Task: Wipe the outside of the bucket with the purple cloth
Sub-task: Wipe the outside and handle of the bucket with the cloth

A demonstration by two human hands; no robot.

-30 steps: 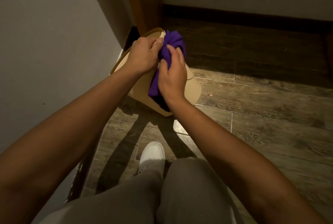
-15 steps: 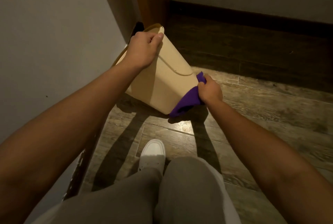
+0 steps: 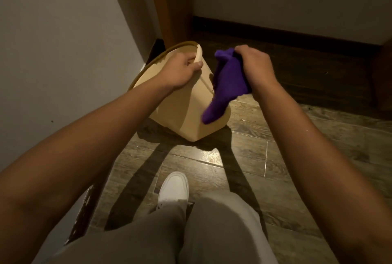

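Cream plastic is what I see first: the bucket (image 3: 182, 113) sits tipped on the wood-look floor (image 3: 275, 157), its mouth turned toward the pale wall (image 3: 63, 41) on the left and its base edge resting on the planks nearer to me. My left hand (image 3: 180, 70) is clamped on the upper rim, fingers curled over the edge and thumb pressed against the outer wall, so the bucket is held at its tilt. My right hand (image 3: 254, 68) is closed around the purple cloth (image 3: 227, 85), bunching its top end in the fist just to the right of the rim. From that grip the cloth hangs down and to the left in a loose tail, and its lower end lies in front of the bucket's side wall; I cannot tell from this angle whether the fabric is touching the plastic or hanging just clear of it. Both forearms reach in from the bottom corners. Below them are my grey trousers (image 3: 169, 238) and one white shoe (image 3: 174, 189) planted on the floor, close to the bucket's base. A dark skirting board (image 3: 286, 34) runs along the far wall, and a brown wooden post (image 3: 169, 5) stands in the corner behind the bucket.
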